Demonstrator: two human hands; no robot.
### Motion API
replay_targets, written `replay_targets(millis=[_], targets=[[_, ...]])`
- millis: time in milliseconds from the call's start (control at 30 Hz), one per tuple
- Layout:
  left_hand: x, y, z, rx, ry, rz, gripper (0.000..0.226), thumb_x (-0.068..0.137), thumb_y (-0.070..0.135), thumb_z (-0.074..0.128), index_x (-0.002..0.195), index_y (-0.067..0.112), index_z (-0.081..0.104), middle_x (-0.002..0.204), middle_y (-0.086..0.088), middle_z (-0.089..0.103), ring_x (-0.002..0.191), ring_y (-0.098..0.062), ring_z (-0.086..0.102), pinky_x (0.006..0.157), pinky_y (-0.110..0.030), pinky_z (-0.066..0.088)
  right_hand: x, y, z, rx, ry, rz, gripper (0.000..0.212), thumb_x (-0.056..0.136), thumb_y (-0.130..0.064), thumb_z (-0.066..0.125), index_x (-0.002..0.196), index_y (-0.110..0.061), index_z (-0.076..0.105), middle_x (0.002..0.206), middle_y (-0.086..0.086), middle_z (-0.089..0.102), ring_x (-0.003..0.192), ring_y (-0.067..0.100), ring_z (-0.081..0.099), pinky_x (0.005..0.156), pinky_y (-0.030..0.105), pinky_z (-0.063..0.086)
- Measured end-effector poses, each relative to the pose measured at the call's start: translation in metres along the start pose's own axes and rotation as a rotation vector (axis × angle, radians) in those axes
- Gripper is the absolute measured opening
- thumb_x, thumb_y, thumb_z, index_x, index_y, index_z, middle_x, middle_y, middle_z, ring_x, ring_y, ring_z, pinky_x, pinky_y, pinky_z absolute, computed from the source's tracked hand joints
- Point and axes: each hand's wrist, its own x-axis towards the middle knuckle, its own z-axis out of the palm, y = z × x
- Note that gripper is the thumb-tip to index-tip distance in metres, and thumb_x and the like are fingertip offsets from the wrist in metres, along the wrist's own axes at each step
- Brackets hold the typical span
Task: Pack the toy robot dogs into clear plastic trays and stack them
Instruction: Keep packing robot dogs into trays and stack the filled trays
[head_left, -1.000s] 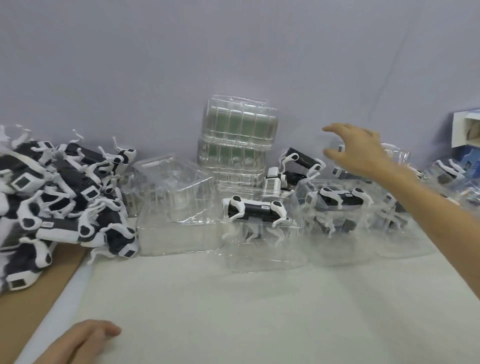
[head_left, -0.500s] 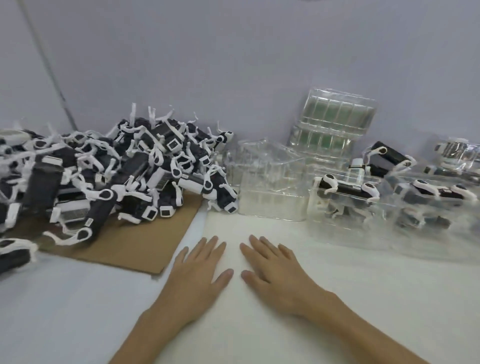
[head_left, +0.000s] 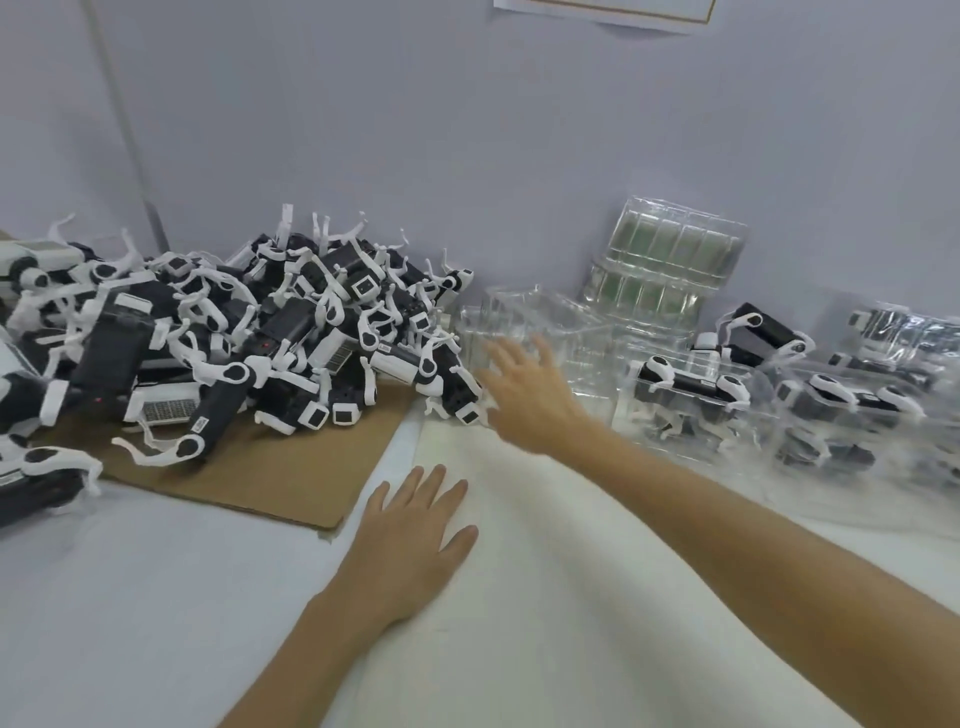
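Right hand (head_left: 527, 397), grip apart, hovers at the near edge of the empty clear tray (head_left: 576, 332), just right of the toy robot dogs (head_left: 249, 338) piled far left. Left hand (head_left: 410, 540) lies flat, grip apart, on the open near surface (head_left: 545, 634).

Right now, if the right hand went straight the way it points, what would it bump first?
Probably the empty clear tray beyond the right hand, though depth is unclear; the toy dog pile sits left of that line.

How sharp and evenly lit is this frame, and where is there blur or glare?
Head view: soft, even light, faint shadows; the right hand is motion-blurred at the fingers; the clear plastic trays catch smeary glare; the flat left hand is sharper.
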Motion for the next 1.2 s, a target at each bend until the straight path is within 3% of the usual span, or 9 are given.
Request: replay_targets(millis=[133, 233, 333, 533, 600, 667, 800, 1000, 1200], targets=[[0.0, -0.001, 0.0, 0.005, -0.007, 0.008, 0.059, 0.103, 0.054, 0.022, 0.158, 0.035, 0.01, 0.167, 0.007, -0.003, 0.153, -0.012, -0.008, 0.122, -0.039, -0.006, 0.035, 0.028, -0.009, 0.015, -0.058, 0.264, 0.07, 0.096, -0.034, 0.053, 0.156, -0.02, 0.021, 0.166, 0.012, 0.008, 0.152, 0.038, 0.008, 0.118, 0.063, 0.011], [0.0, -0.001, 0.001, 0.019, -0.013, 0.008, 0.059, 0.104, 0.054, 0.021, 0.158, 0.035, 0.009, 0.167, 0.006, -0.004, 0.153, -0.012, -0.009, 0.122, -0.04, -0.007, 0.037, 0.041, -0.016, 0.05, -0.119, 0.463, 0.063, 0.089, -0.014, 0.055, 0.146, -0.012, 0.03, 0.148, 0.021, 0.04, 0.128, 0.042, 0.048, 0.102, 0.05, 0.038], [0.001, -0.002, 0.002, 0.021, -0.02, 0.011, 0.059, 0.104, 0.054, 0.02, 0.158, 0.034, 0.008, 0.167, 0.006, -0.005, 0.153, -0.013, -0.009, 0.122, -0.041, -0.007, 0.034, 0.046, -0.024, 0.185, -0.05, 0.433, 0.048, 0.083, -0.003, 0.054, 0.13, -0.009, 0.045, 0.105, 0.008, 0.066, 0.104, 0.032, 0.062, 0.093, 0.042, 0.036], [0.0, -0.002, 0.0, -0.024, -0.024, 0.015, 0.057, 0.104, 0.052, 0.024, 0.158, 0.033, 0.015, 0.167, 0.006, 0.0, 0.153, -0.014, -0.006, 0.122, -0.041, -0.006, 0.008, 0.018, -0.075, 0.556, 0.355, 0.298, 0.054, 0.086, -0.006, 0.063, 0.138, -0.018, 0.052, 0.103, -0.003, 0.071, 0.094, 0.013, 0.064, 0.104, 0.041, 0.036], [0.0, 0.002, -0.011, -0.262, 0.034, 0.012, 0.046, 0.104, 0.048, 0.036, 0.148, 0.035, 0.04, 0.161, 0.01, 0.028, 0.151, -0.013, 0.018, 0.124, -0.039, 0.007, -0.018, 0.001, -0.087, 0.751, 0.458, 0.229, 0.054, 0.087, -0.011, 0.07, 0.138, -0.022, 0.054, 0.093, -0.015, 0.066, 0.071, -0.005, 0.054, 0.099, 0.045, 0.046], [-0.001, 0.008, -0.029, -0.769, 0.153, 0.023, 0.022, 0.102, 0.035, 0.051, 0.12, 0.032, 0.065, 0.129, 0.011, 0.065, 0.125, -0.015, 0.057, 0.112, -0.037, 0.037, -0.047, -0.014, -0.092, 0.878, 0.499, 0.183, 0.056, 0.086, -0.014, 0.074, 0.138, -0.026, 0.055, 0.096, -0.021, 0.064, 0.073, 0.001, 0.06, 0.096, 0.037, 0.05], [-0.01, 0.012, -0.06, -1.531, 0.253, 0.098, 0.021, 0.095, 0.033, 0.06, 0.097, 0.02, 0.076, 0.093, -0.007, 0.074, 0.085, -0.023, 0.071, 0.08, -0.03, 0.055, -0.087, -0.033, -0.085, 1.047, 0.509, 0.204, 0.057, 0.086, -0.013, 0.075, 0.138, -0.022, 0.055, 0.113, -0.009, 0.069, 0.101, 0.005, 0.063, 0.093, 0.016, 0.047], [-0.008, 0.016, -0.057, -1.682, 0.215, 0.141, 0.029, 0.092, 0.028, 0.058, 0.11, 0.014, 0.075, 0.103, -0.011, 0.073, 0.085, -0.018, 0.069, 0.086, -0.034, 0.057, -0.11, -0.047, -0.064, 1.264, 0.462, 0.257, 0.054, 0.088, -0.018, 0.074, 0.139, -0.024, 0.054, 0.111, -0.013, 0.069, 0.104, 0.002, 0.062, 0.09, 0.012, 0.044], [-0.014, 0.019, -0.058, -1.715, 0.081, 0.207, 0.03, 0.094, 0.031, 0.057, 0.114, 0.018, 0.075, 0.112, -0.01, 0.073, 0.09, -0.018, 0.07, 0.073, -0.028, 0.057, -0.122, -0.052, -0.047, 1.463, 0.478, 0.325, 0.052, 0.09, -0.012, 0.071, 0.136, -0.03, 0.054, 0.094, -0.011, 0.07, 0.096, 0.002, 0.064, 0.084, 0.007, 0.043]])
